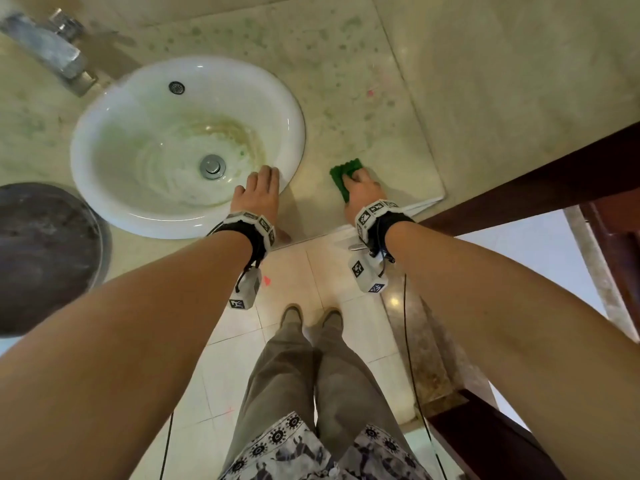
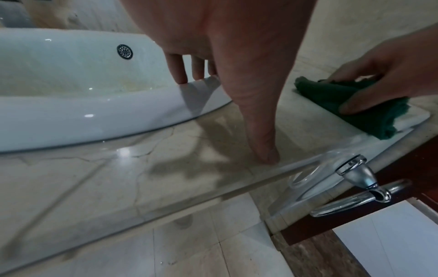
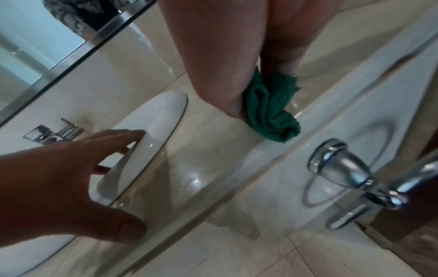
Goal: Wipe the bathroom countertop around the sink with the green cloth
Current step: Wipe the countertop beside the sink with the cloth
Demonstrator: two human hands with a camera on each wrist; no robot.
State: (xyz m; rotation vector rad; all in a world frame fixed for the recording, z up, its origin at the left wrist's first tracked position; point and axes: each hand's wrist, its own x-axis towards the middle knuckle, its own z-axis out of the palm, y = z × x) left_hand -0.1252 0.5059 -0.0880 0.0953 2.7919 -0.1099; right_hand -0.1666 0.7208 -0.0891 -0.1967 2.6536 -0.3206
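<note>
A folded green cloth (image 1: 344, 177) (image 2: 350, 105) (image 3: 272, 110) lies on the beige marble countertop (image 1: 339, 109) to the right of the round white sink (image 1: 104, 188). My right hand (image 1: 363, 190) (image 2: 388, 75) presses down on the cloth, thumb and fingers curled round its edges, near the counter's front right corner. My left hand (image 1: 261, 192) (image 3: 71, 168) rests with straight fingers on the sink's front right rim (image 2: 203, 82), its thumb touching the countertop (image 2: 189, 150). Green stains speckle the counter behind the sink.
A chrome faucet (image 1: 52, 50) stands at the back left. A dark round basin (image 1: 45, 254) sits left of the sink. A chrome towel ring (image 2: 355, 187) (image 3: 350, 174) hangs under the counter's front edge. A dark wooden door frame (image 1: 554, 181) borders the right.
</note>
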